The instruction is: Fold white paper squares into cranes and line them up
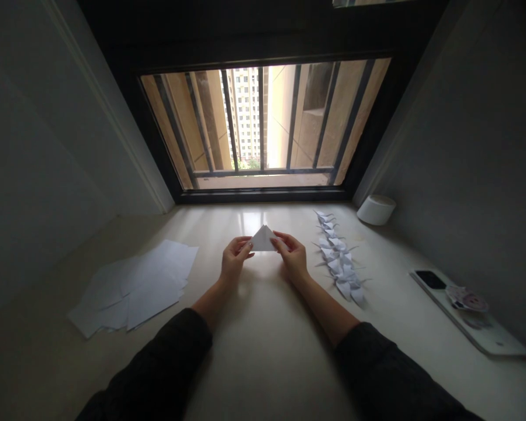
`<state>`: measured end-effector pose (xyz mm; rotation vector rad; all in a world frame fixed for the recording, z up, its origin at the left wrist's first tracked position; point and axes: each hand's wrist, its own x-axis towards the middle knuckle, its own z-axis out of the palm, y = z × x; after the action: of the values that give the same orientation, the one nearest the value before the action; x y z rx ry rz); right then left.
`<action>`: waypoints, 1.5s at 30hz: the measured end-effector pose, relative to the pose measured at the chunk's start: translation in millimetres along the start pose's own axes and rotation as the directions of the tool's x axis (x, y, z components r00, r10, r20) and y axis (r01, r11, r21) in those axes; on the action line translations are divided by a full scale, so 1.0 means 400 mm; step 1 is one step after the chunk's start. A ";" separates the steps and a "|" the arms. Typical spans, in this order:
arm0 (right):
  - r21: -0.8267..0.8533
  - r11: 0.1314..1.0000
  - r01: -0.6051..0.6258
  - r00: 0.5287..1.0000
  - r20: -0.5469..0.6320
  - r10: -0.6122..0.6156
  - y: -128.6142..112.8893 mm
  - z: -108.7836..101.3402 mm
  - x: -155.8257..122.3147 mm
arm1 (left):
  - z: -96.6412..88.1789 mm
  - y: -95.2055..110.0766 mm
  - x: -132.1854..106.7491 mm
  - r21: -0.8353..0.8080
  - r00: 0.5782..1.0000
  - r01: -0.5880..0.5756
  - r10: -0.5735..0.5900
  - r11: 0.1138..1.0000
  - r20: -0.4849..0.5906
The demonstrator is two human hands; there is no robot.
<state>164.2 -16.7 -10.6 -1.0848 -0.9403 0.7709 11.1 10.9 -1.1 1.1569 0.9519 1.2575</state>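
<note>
Folded paper triangle (263, 241): I saw it held between the two hands at the middle of the ledge (263, 345), on the window side; whether its lower edge touched the surface, I could not tell.
Long axis: the base ran left to right, from one hand to the other; the peak pointed away from the person, towards the window (245, 123), with a line down its middle.
Left hand (233, 257): its fingers were closed on the triangle's left corner, thumb on the near face.
Right hand (294, 257): its fingers pinched the right corner in the same way, thumb on the near face.
Nearer hand: neither; both were on the paper, one at each side.
Paper figures (344, 272): small, thin-pointed pieces stood in a crowded row near the right hand, apart from it.
Loose sheets (153, 280): white paper lay fanned and overlapping to the left of the left hand.
White container (376, 210): it sat at the far right, beside the wall.
Phone (486, 336): it lay well right, camera block uppermost, a pinkish ornament (468, 299) on its back.
Writing: a tiny mark showed near the phone's lower end, too small to read; I could make out no brand or label anywhere.
</note>
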 end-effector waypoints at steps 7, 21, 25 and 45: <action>-0.059 0.997 0.056 0.995 0.089 -0.051 0.010 0.008 -0.009 | 0.005 -0.005 -0.004 0.011 0.997 -0.082 0.082 0.997 -0.014; -0.086 0.994 0.062 0.994 0.093 -0.054 0.006 0.008 -0.015 | 0.001 -0.016 0.001 0.066 0.987 -0.156 0.158 0.986 -0.021; -0.092 0.994 0.056 0.996 0.073 -0.049 0.005 0.008 -0.017 | 0.000 -0.016 -0.001 0.083 0.987 -0.158 0.159 0.984 -0.010; -0.142 0.985 0.101 0.993 0.072 -0.091 0.005 0.002 -0.015 | -0.016 -0.003 0.012 0.070 0.997 0.012 -0.017 0.997 0.069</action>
<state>160.8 -21.2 -13.9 -1.1371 -1.1101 0.6697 5.6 16.3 -3.0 1.2378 0.9575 1.1728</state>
